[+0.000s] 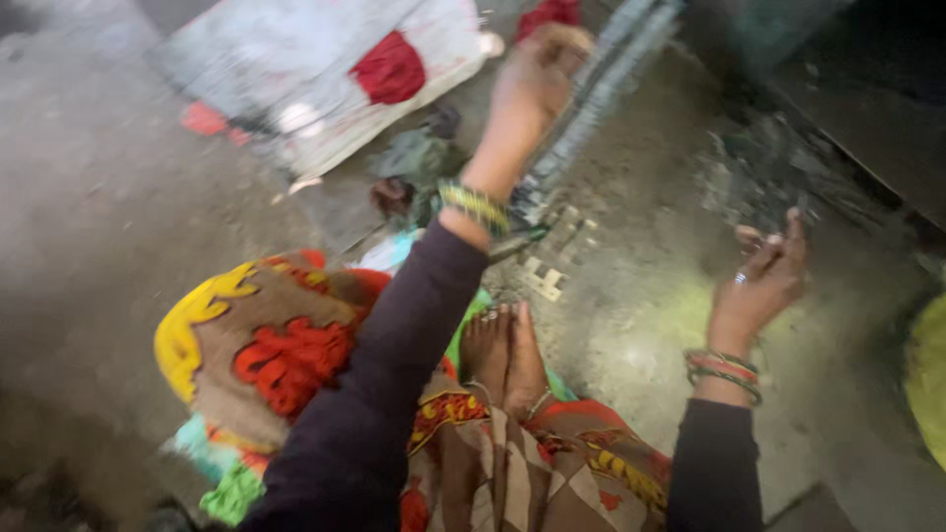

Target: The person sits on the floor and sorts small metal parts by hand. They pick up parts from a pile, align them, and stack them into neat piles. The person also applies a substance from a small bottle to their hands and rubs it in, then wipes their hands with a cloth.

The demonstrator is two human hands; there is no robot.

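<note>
My left hand (537, 79) is raised and closed around a long grey ridged bar (591, 108) that slants from the top right down toward a metal plate with square cut-outs (554, 261) on the floor. My right hand (767, 281) hovers lower right with fingers apart, holding nothing; it wears a ring and bangles. Both arms are in dark sleeves. My bare feet (505, 355) rest on the concrete floor just below the plate. The picture is blurred by motion.
A white sack with a red patch (325, 79) lies at the top left. A bundle of yellow, brown and red cloth (261, 345) sits at my left. Dark debris (769, 167) lies at the right by a dark slab. Something yellow-green (928, 379) shows at the right edge.
</note>
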